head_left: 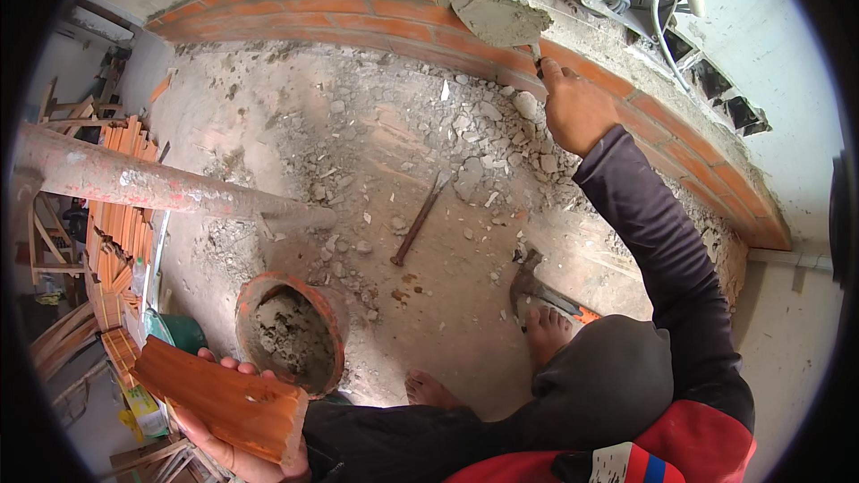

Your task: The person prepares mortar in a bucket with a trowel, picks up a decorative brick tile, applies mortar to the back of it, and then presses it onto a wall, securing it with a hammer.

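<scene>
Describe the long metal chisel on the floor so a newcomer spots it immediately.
Start at the curved orange brick wall and look down across the rubble-strewn concrete floor. The thin rusty metal chisel lies slanted mid-floor, above the mortar-filled orange bucket; it is the only slim straight rod among stones.

Right arm, in a dark sleeve, extends up and forward from the lower right, elbow nearly straight. Right hand (573, 107) is closed in a fist, knuckles upward. Left hand (224, 434) sits low at the lower left, palm up, fingers (234, 363) curled over from beneath. Bare feet visible between both arms.
</scene>
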`<act>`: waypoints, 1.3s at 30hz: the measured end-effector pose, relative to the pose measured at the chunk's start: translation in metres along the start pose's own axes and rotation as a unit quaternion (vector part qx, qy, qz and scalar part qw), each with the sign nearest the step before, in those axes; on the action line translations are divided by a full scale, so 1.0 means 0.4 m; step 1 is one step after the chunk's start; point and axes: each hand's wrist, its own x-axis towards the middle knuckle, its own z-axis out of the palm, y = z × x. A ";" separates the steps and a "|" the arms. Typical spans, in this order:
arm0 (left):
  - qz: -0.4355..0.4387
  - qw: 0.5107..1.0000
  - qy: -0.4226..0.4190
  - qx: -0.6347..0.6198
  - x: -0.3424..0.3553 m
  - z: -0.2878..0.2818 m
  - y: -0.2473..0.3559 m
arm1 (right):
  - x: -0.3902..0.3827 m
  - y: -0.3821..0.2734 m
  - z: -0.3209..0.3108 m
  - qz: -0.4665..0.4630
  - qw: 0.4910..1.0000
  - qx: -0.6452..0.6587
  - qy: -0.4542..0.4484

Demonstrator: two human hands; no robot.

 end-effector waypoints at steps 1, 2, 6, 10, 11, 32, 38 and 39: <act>-0.001 1.000 -0.008 0.000 -0.002 0.000 0.005 | 0.004 -0.005 -0.002 -0.001 1.000 -0.003 -0.006; -0.002 1.000 -0.016 0.000 -0.004 0.001 0.010 | 0.004 -0.007 -0.001 0.004 1.000 -0.004 -0.006; -0.001 1.000 -0.013 -0.022 -0.015 0.004 0.010 | 0.011 -0.004 0.004 0.001 1.000 -0.002 -0.008; 0.009 1.000 -0.002 0.005 -0.005 -0.004 0.007 | 0.007 -0.001 -0.024 -0.004 1.000 -0.016 -0.005; 0.010 1.000 0.003 0.010 -0.007 -0.002 0.017 | 0.012 -0.009 -0.027 -0.006 1.000 -0.004 -0.017; -0.004 1.000 0.013 -0.007 -0.004 0.004 0.001 | 0.049 -0.025 -0.013 0.001 0.999 0.025 -0.043; 0.002 1.000 0.007 0.003 0.000 -0.003 0.007 | 0.055 -0.048 0.000 0.014 0.998 0.055 -0.028; 0.001 1.000 0.008 0.002 0.000 -0.004 0.008 | 0.058 -0.048 0.001 0.011 0.998 0.060 -0.027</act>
